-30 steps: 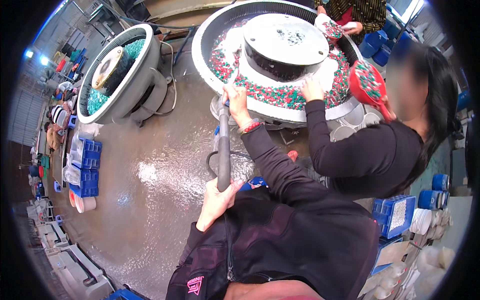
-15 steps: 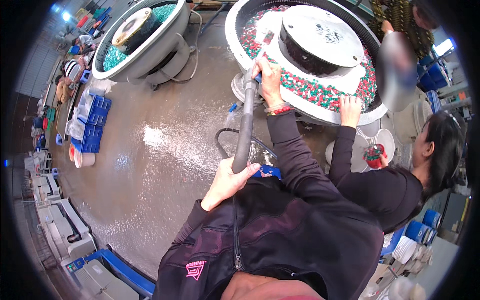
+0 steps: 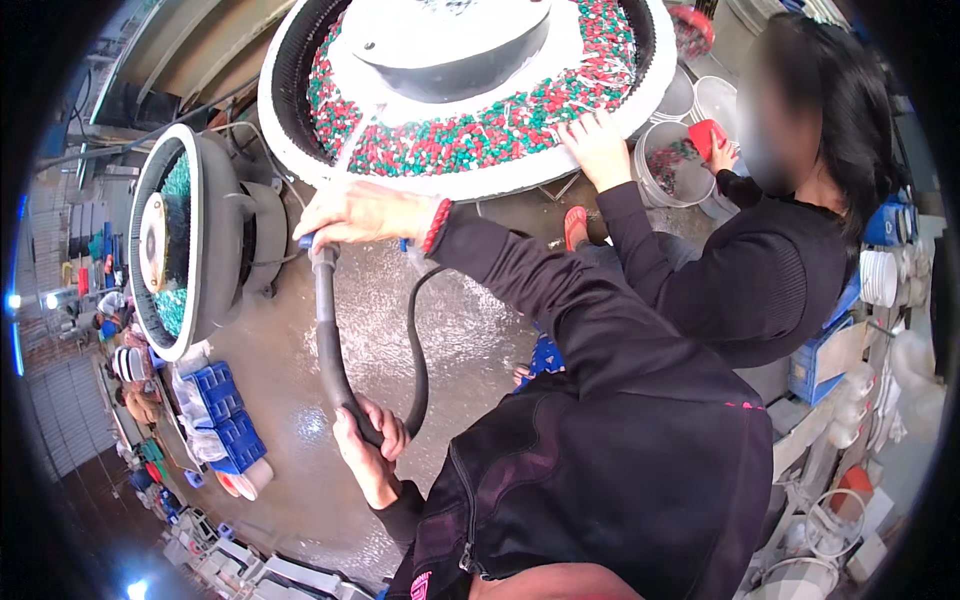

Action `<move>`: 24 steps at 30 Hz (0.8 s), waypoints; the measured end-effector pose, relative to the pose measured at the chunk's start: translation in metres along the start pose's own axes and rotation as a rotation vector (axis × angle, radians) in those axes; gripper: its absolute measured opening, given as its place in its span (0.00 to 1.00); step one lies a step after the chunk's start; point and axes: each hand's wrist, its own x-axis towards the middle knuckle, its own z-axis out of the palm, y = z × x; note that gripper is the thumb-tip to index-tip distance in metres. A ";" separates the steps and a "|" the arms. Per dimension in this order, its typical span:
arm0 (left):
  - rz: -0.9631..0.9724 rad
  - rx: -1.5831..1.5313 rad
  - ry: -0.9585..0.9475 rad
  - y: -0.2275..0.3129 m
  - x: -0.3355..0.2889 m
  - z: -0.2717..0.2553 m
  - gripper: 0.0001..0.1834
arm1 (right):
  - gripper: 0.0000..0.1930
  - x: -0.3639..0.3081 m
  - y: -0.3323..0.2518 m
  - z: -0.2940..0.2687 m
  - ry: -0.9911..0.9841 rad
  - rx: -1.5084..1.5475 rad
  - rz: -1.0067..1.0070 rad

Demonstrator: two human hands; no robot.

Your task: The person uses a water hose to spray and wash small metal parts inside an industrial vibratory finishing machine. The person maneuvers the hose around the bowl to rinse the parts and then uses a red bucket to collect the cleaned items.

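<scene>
My left hand [image 3: 370, 450] is closed round the lower part of a thick dark grey hose [image 3: 328, 330]. My right hand [image 3: 365, 212] grips the hose's upper end, where a blue valve handle [image 3: 307, 241] shows beside the fingers. From that end a stream of water [image 3: 357, 140] runs into a big round tumbling bowl [image 3: 480, 185] with a whitish rim. Red, green and white pellets [image 3: 480, 142] fill its ring-shaped channel around a raised centre lid [image 3: 450, 40].
At right a co-worker rests one hand [image 3: 597, 148] on the bowl's rim and tips a red cup [image 3: 705, 140] over a white bucket [image 3: 645, 190] of pellets. A second bowl [image 3: 200, 240] with teal pellets stands left. Blue crates [image 3: 240, 440] sit on the wet floor.
My view has turned, shifting the scene. The hose end and my right hand now sit further left along the bowl's rim. The co-worker's full red cup has been tipped over a bucket.
</scene>
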 end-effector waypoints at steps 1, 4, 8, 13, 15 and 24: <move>0.000 0.043 0.019 -0.004 -0.009 0.004 0.27 | 0.15 -0.001 -0.005 0.007 -0.023 -0.133 0.065; 0.021 0.192 0.002 -0.016 -0.032 0.015 0.25 | 0.10 0.004 -0.039 0.030 0.106 -0.403 0.157; 0.062 0.218 0.110 -0.035 -0.076 0.016 0.24 | 0.10 -0.011 -0.082 0.061 0.069 -0.321 0.415; 0.030 0.042 0.223 -0.096 -0.178 -0.002 0.23 | 0.07 -0.074 -0.164 0.151 -0.003 -0.313 0.407; -0.029 -0.072 0.265 -0.128 -0.219 -0.004 0.24 | 0.06 -0.118 -0.192 0.196 -0.051 -0.281 0.399; -0.415 -0.087 0.137 -0.258 -0.354 -0.010 0.26 | 0.07 -0.446 -0.251 0.300 -0.063 -0.223 0.758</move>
